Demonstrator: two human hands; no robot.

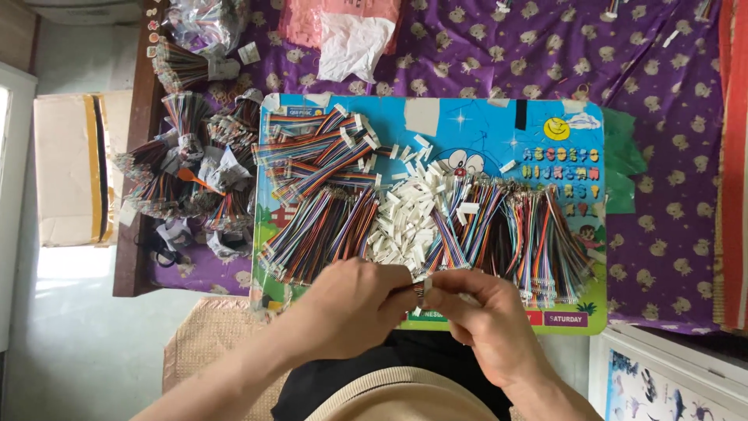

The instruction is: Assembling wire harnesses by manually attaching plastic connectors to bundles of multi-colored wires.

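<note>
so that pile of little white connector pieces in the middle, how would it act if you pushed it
The white connector pieces lie loose and heaped at random, so a push would probably scatter them rather than shift them as one. They look like small plastic, likely very light. On the glossy picture board they might slide easily.

Setting: a home put to use for hand assembly piecework, not a factory line. Evidence: the bench [678,234] is a low wooden table under a purple printed cloth with small animal figures. Directly beyond the hands lies a child's cartoon learning board [499,125], used as a work surface. On it: loose bundles of multicoloured ribbon wires [327,226] and a heap of small white plastic connectors [405,222]. Further bundles [187,179] are piled to the left of the hands, with a crumpled plastic bag [204,23] far beyond them. A woven mat [210,335] covers the floor near the left forearm; a taped cardboard box [74,168] stands far left.
</note>
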